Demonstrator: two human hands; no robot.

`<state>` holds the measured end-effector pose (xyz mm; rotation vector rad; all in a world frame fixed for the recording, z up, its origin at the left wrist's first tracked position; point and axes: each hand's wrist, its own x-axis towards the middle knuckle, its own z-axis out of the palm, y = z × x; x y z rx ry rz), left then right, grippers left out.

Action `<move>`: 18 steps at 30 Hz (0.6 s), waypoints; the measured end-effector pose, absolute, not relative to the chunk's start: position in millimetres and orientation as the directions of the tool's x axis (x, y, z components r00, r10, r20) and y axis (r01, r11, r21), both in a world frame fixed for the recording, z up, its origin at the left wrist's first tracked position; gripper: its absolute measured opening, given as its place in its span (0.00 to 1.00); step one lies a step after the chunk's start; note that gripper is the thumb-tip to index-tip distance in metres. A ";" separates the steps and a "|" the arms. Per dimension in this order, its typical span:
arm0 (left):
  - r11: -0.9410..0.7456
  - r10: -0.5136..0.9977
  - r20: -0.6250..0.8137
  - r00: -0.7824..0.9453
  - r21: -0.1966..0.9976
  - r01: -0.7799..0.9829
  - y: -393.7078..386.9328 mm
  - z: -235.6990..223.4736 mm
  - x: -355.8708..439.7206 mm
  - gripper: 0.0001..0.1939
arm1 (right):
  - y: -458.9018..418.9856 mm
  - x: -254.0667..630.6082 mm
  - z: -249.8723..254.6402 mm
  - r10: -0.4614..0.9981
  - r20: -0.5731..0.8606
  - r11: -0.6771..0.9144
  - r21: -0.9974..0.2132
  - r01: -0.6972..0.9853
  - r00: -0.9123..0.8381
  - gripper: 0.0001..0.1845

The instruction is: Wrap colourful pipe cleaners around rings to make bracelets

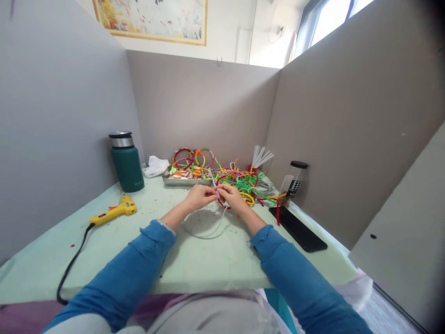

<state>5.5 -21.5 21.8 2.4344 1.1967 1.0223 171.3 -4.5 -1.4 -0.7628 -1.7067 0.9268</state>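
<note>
My left hand (200, 196) and my right hand (231, 195) meet over the middle of the table, fingertips pinched close together. Between them is a lilac pipe cleaner (212, 178), one end sticking up past the fingers. A thin whitish wire hoop (208, 238) hangs below the hands, its upper part hidden by them. Both hands seem to pinch the pipe cleaner against the hoop; the exact contact is covered by the fingers. Just beyond lies a tangled heap of coloured pipe cleaners (239, 178).
A metal tray (186, 182) of small pieces stands behind, with finished-looking coloured rings (183, 157) at its back. On the left are a green flask (127, 167) and a yellow glue gun (114, 213) with cord. A black phone (299, 229) and a clear bottle (295, 181) sit right.
</note>
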 end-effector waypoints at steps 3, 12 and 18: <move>-0.665 0.738 0.530 0.419 0.466 0.583 -24.0 26.4 5.6 0.15 | -6.6 171.3 0.4 0.835 0.456 0.492 -0.870 0.045 -0.307 0.12; -0.693 0.672 0.650 0.356 0.381 0.612 -30.9 35.3 4.8 0.13 | -13.3 170.6 5.7 0.811 0.491 0.521 -0.854 0.009 -0.318 0.15; -0.683 0.669 0.665 0.330 0.376 0.626 -29.1 35.0 3.0 0.12 | -11.4 169.5 2.9 0.813 0.470 0.498 -0.867 -0.008 -0.342 0.15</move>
